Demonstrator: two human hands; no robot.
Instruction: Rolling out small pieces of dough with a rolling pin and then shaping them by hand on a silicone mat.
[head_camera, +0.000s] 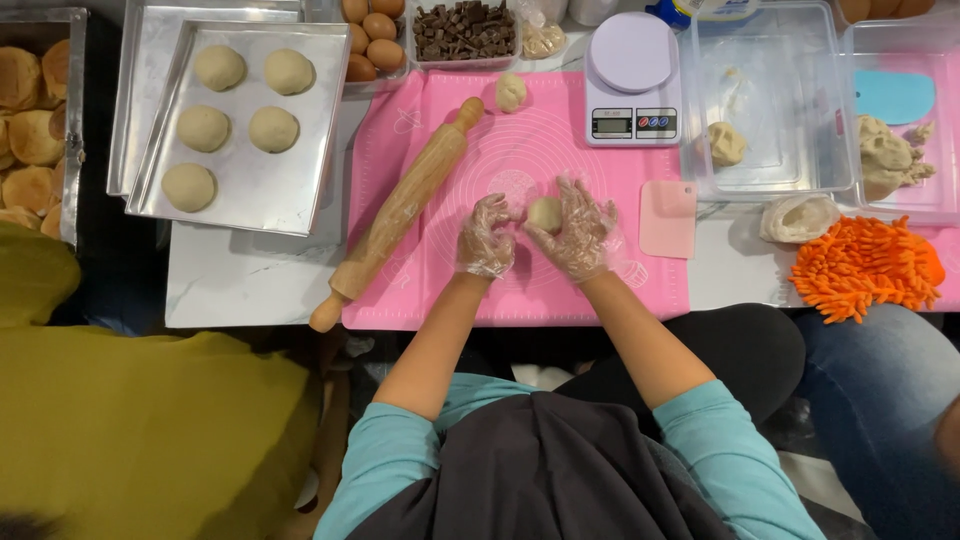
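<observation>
Both gloved hands cup a dough ball (544, 213) at the pink mat's (600, 290) centre: left hand (485, 237) curled beside it, right hand (580, 230) spread against it. A rolling pin (400, 210) lies diagonally across the mat's left edge; a scale (631, 80) stands at its far edge.

- The left hand (486, 238) wears a thin, clear plastic glove — loose and crinkled, ending at the wrist.
- The right hand (578, 232) wears the same kind of see-through glove, baggy around the fingers.
- Both forearms are bare from the wrist up to near the elbow.
- Teal sleeves (392, 450) start near the elbows and cover the upper arms and shoulders.
- A dark grey apron (545, 470) lies over the front of the teal top — its cloth falls in soft folds.
</observation>
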